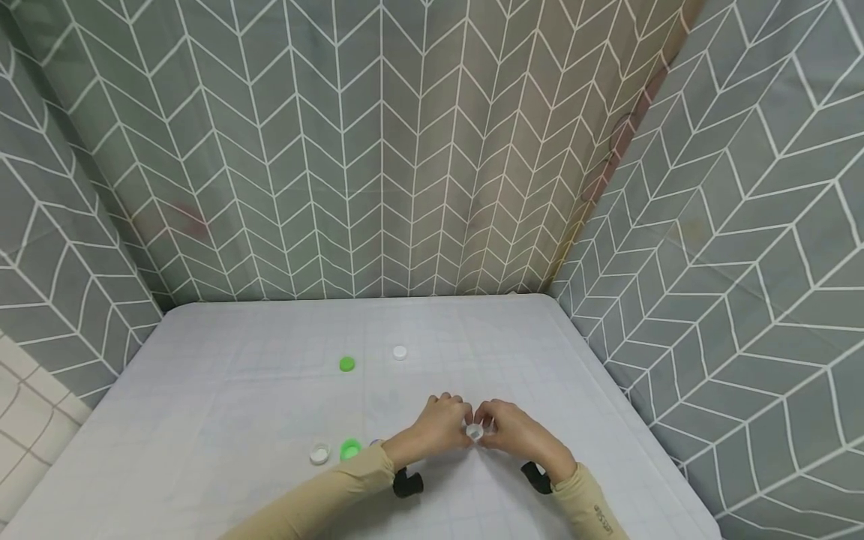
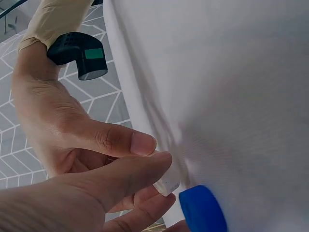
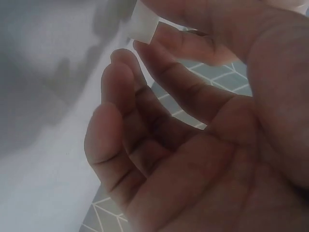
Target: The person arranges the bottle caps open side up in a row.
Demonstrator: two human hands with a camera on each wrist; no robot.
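Note:
Both hands meet over the right-hand half of the table around a small white, hollow-looking piece (image 1: 475,432). My left hand (image 1: 442,424) pinches it between thumb and fingers, as the left wrist view shows, where the piece (image 2: 166,186) is partly covered by fingertips. From the other side my right hand (image 1: 520,431) grips it with thumb and forefinger. In the right wrist view the white piece (image 3: 144,23) sits at the top, while the other fingers are bent beside it. A blue round cap-like thing (image 2: 203,209) shows near the left fingertips in the left wrist view.
Left of the left forearm lie a white round ring-like piece (image 1: 320,454) and a bright green one (image 1: 350,449). Farther back are a green disc (image 1: 347,364) and a white disc (image 1: 400,352). Patterned curtains (image 1: 378,150) surround the white-covered table (image 1: 236,352).

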